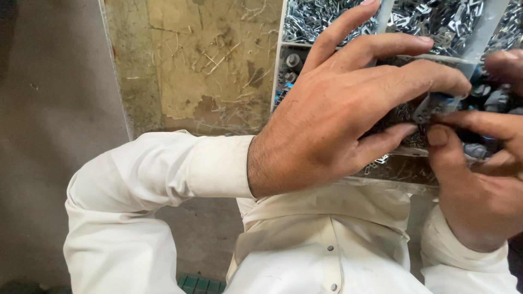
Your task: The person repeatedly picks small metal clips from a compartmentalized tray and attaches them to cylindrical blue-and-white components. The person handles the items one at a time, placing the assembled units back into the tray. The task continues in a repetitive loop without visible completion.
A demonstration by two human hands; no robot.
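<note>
Beside a scuffed tabletop, a divided tray of silvery clips lies under the spread-fingered left hand, while the right hand pinches a small metal piece.

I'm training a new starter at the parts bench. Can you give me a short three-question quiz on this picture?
1. True or false: the left hand lies spread over the divided tray of small metal parts.
2. What does the right hand pinch? A) a small metal piece B) a screwdriver C) a rag
3. What colour are the sleeves?

Key: 1 true; 2 A; 3 white.
</note>
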